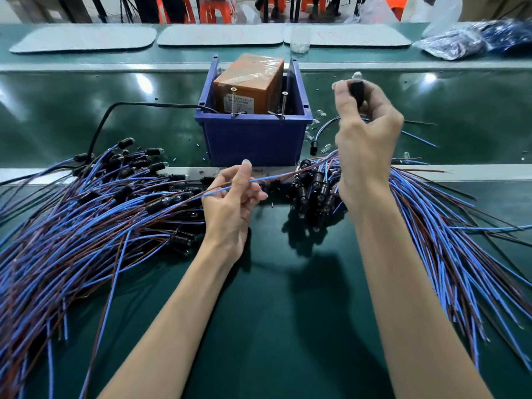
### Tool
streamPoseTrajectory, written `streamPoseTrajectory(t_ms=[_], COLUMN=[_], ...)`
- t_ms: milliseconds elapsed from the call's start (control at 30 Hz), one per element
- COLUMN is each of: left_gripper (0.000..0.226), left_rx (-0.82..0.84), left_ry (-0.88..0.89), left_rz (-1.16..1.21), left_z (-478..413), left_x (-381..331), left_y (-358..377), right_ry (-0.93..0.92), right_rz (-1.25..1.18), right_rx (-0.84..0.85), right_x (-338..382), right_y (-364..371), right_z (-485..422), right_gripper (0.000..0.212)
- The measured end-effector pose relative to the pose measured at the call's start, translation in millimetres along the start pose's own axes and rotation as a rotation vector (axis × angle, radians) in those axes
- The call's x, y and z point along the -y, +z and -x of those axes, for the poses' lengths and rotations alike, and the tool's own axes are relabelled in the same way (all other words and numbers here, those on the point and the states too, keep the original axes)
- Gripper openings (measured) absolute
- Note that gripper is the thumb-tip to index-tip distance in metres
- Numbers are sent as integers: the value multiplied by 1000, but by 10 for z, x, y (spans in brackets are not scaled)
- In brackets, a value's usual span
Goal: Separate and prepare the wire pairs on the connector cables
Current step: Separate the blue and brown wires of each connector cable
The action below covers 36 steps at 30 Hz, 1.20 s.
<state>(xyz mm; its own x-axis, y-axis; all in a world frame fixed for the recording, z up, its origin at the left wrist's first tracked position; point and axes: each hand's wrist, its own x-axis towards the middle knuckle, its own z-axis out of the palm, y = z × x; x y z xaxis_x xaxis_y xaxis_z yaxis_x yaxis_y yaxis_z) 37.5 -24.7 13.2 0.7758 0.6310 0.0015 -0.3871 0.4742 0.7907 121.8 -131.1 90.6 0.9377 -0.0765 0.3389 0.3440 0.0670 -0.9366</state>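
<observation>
Right hand is curled round one black connector, raised over the bench beside the blue bin. Left hand pinches its blue/brown wire pair near the free end. Suggest: hold it taut, slide the pinch to the tips, then split blue from brown.

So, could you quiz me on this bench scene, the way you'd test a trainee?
1. True or false: the blue bin holds an orange box.
2. The right hand grips: A) a screwdriver, B) a black connector, C) a cup?
3. Fill in: the left hand pinches a blue and ____ wire pair.
Key: 1 true; 2 B; 3 brown.
</observation>
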Motion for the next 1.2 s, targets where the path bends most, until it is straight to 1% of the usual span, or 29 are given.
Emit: streamPoseTrajectory(t_ms=[33, 100, 167, 300, 400, 467, 533, 633, 767, 1000, 1100, 1200], left_gripper=[10, 14, 14, 17, 18, 19, 16, 8, 10, 12, 11, 18], left_rx=[-4, -4, -9, -12, 17, 71, 161, 276, 312, 463, 471, 445], left_ry=[-4, -12, -15, 4, 28, 75, 131, 160, 110, 127, 135, 133], left_rz=[19, 29, -1, -144, -202, -264, -359, -447, -463, -627, -654, -671], left_z=[-6, -18, -22, -26, -31, -13, 16, 39, 51, 128, 135, 142], left_x=[2, 10, 20, 48, 70, 97, 131, 146, 131, 115, 108, 101], left_y=[-1, -10, -17, -32, -50, -53, -53, -62, -69, -22, -9, 8], right_ry=[14, 40, 44, 52, 91, 97, 123, 145, 154, 170, 159, 141], right_rz=[-29, -84, -100, -4, 0, -28, -63, -69, 59, 324, 355, 378], right_rx=[8, 42, 86, 114, 130, 203, 282, 373, 477, 772, 831, 855], right_x=[11, 27, 31, 20, 5, 12, 27, 34, 7, -24, -17, -17], right_y=[-4, -5, -5, 11, 10, -4, -21, -25, -6, 59, 56, 52], right_z=[-2, -3, 1, 24, 18, 13, 12, 17, 30, 140, 173, 179], right_gripper=[15, 9, 10, 16, 16, 24, 34, 38, 34, 16, 8, 3])
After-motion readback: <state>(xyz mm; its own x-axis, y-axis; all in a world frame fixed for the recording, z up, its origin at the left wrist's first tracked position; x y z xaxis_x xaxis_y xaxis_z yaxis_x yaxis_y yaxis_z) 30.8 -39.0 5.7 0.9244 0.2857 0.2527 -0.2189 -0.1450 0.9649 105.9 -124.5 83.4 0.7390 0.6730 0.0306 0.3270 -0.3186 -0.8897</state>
